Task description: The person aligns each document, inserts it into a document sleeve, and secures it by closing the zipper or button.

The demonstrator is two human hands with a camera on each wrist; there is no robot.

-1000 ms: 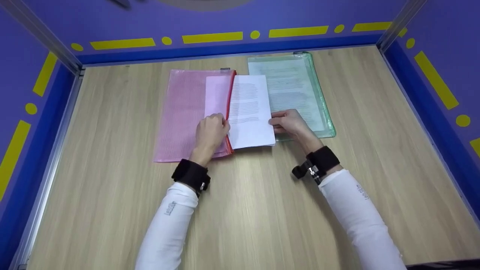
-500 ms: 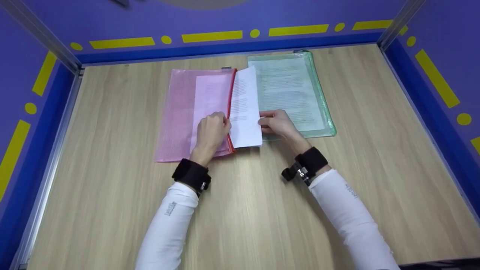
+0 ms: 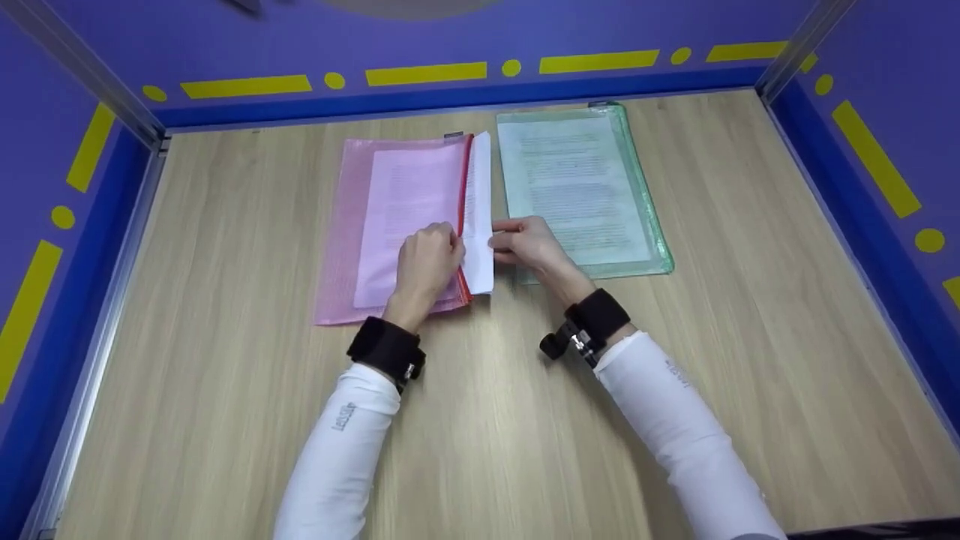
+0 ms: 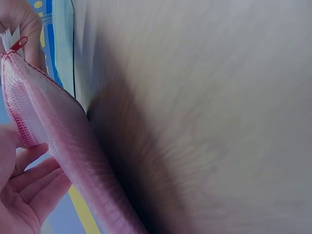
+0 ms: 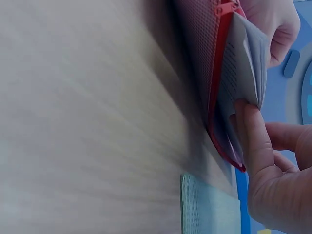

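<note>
A pink mesh zipper pouch (image 3: 341, 247) lies on the table, its red zipper edge (image 3: 464, 180) facing right. My left hand (image 3: 429, 262) pinches the upper layer of the pouch near that edge, holding the mouth apart. Most of a stack of printed paper sheets (image 3: 478, 225) is inside the pouch, showing through the mesh; a narrow strip sticks out past the zipper. My right hand (image 3: 529, 244) pinches the right edge of the sheets, fingers under them in the right wrist view. The red zipper pull (image 4: 18, 44) shows at the pouch corner in the left wrist view.
A green mesh zipper pouch (image 3: 637, 195) with printed pages inside lies flat just right of the pink one, near the back of the wooden table (image 3: 480, 435). Blue panels with yellow marks (image 3: 426, 72) wall the table at the back and both sides.
My right hand has moved left, sliding the sheets deeper into the pink pouch, so less paper sticks out. The left hand has stayed nearly in place at the zipper edge.
</note>
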